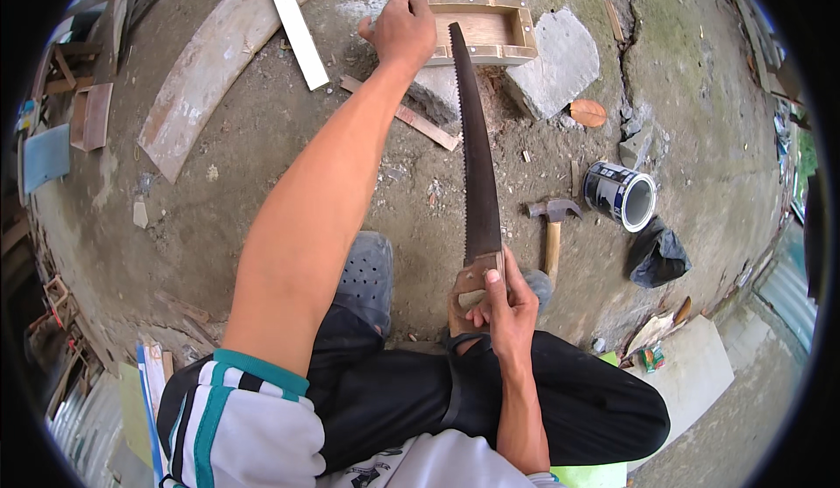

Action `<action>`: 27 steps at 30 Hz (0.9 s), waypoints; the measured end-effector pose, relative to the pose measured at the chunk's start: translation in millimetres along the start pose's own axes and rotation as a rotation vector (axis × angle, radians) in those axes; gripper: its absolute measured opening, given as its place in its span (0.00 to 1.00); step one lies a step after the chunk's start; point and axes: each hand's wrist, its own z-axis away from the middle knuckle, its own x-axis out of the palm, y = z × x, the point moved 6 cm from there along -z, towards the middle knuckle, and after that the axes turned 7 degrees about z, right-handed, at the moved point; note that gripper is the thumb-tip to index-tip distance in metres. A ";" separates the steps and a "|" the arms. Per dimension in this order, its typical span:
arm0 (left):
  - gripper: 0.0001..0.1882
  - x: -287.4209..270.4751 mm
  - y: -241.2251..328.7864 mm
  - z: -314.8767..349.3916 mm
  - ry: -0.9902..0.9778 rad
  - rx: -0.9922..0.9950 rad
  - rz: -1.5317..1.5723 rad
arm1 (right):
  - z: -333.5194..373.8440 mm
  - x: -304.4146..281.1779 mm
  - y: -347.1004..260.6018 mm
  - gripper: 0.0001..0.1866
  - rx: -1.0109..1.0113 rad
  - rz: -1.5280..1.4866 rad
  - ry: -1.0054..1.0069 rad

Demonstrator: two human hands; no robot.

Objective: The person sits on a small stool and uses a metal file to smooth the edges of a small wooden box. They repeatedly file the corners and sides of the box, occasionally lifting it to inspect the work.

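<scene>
A small wooden box frame point(481, 54), open on top and dotted with nail heads, rests on broken concrete blocks at the top of the view. My left hand point(407, 29) is closed over its left end, the fingertips partly hidden. In my right hand point(507, 300) is the wooden handle of a hand saw point(477, 147), thumb laid along its side. The long dark blade points away from me, teeth facing left. Its tip overlaps the box's near wall; whether they touch I cannot tell.
Right of the blade lie a claw hammer point(553, 230), a paint can point(620, 196) on its side and a black bag point(658, 254). Concrete chunks point(560, 64) support the box. A wide plank point(210, 68) and a white strip point(296, 29) lie left.
</scene>
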 end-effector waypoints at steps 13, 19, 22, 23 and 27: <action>0.23 -1.8 -2.8 -2.3 0.054 0.043 -0.024 | -14.7 5.0 -20.0 0.27 0.016 0.077 0.001; 0.23 -1.4 -0.5 -3.1 0.056 0.046 -0.053 | -10.1 -1.9 -8.2 0.27 0.038 0.052 -0.023; 0.23 -2.1 2.1 -2.2 0.028 0.061 -0.044 | -14.1 -0.5 -12.2 0.27 0.012 0.049 -0.010; 0.23 -1.8 1.2 -0.8 0.026 0.051 -0.053 | -7.7 -1.3 -9.9 0.27 0.011 0.039 -0.014; 0.23 -4.7 -0.5 -3.4 0.046 0.060 -0.070 | -6.9 -1.6 -12.6 0.27 0.028 0.012 -0.037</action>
